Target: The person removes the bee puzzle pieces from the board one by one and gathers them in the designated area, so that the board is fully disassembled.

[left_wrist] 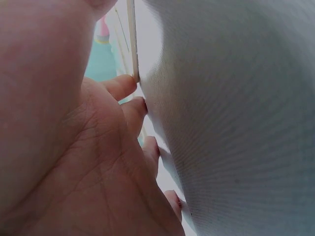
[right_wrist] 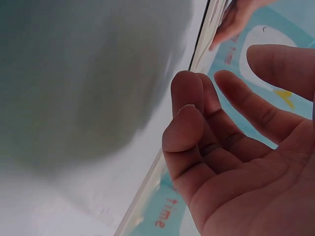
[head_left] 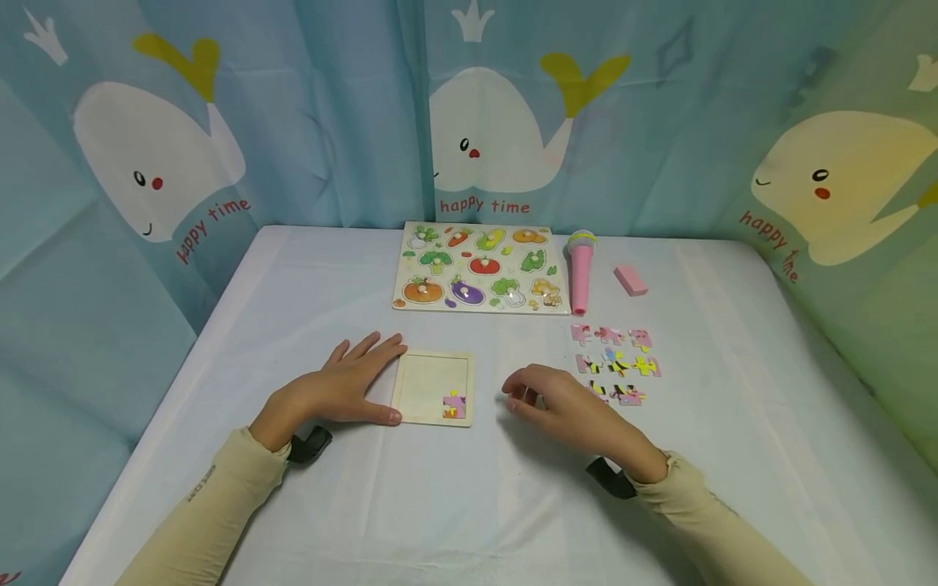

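A square wooden puzzle tray [head_left: 432, 374] lies flat on the table, with one pink puzzle piece [head_left: 454, 405] in its near right corner. My left hand [head_left: 340, 384] is spread at the tray's left side, index fingertip and thumb touching its edge. In the left wrist view, fingertips [left_wrist: 127, 87] meet the tray's rim and the tabletop. To the right of the tray my right hand [head_left: 560, 404] hovers over the cloth, its fingers loosely bent. The right wrist view shows nothing between those fingers [right_wrist: 187, 130]. Several loose puzzle pieces [head_left: 646, 366] lie in rows beyond the right hand.
A vegetable peg board [head_left: 479, 268] lies at the back of the table. Beside it are a pink toy microphone [head_left: 580, 273] and a small pink block [head_left: 631, 280]. A whale-print curtain [head_left: 359, 114] surrounds the white-covered table [head_left: 440, 505].
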The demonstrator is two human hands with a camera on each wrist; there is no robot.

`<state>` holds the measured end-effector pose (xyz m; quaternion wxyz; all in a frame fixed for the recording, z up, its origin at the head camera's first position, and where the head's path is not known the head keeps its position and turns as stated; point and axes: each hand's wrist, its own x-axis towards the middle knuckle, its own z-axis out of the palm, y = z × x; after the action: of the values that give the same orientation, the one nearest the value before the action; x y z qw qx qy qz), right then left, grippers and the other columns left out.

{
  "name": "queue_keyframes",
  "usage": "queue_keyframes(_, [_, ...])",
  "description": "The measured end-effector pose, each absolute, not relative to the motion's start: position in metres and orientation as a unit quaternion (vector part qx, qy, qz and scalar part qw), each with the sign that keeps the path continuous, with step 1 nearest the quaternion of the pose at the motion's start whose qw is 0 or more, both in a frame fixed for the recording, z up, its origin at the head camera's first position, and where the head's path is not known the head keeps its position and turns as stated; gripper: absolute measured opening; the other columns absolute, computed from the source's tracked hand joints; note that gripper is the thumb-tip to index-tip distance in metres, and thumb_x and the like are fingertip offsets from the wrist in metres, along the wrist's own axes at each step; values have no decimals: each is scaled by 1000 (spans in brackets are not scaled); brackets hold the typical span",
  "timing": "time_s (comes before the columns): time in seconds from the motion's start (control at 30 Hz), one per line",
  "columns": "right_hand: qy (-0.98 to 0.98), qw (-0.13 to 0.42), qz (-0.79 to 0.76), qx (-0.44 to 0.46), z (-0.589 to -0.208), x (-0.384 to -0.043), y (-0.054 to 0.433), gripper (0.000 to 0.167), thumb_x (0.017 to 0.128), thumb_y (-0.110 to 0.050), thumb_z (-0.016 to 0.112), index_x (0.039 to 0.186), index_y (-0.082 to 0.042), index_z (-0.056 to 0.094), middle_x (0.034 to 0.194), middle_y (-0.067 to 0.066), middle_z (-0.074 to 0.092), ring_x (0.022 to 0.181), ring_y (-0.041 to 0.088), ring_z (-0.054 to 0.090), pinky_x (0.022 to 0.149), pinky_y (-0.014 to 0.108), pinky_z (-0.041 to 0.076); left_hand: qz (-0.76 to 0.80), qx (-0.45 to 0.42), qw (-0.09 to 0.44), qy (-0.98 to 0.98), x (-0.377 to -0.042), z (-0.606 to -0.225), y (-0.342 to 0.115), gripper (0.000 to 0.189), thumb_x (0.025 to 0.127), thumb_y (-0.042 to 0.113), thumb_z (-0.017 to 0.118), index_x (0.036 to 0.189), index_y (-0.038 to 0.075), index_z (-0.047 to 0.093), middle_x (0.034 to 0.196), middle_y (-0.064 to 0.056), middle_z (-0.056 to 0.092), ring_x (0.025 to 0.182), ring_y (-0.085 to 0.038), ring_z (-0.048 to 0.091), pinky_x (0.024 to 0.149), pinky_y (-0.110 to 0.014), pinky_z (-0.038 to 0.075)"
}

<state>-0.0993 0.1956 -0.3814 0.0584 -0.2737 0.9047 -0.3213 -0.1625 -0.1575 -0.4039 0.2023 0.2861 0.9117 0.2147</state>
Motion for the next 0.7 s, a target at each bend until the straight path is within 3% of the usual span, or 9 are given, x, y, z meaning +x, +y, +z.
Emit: queue_keyframes(0.7, [887, 62, -299, -347, -381, -107, 152, 19, 100, -2, 71, 119, 0, 73, 111, 7, 70, 91, 13, 63, 82, 30, 57, 214, 292, 200, 911, -163, -403, -158, 109, 89, 56, 83, 170, 9, 25, 177, -15, 18, 163, -40, 6, 126, -69, 0])
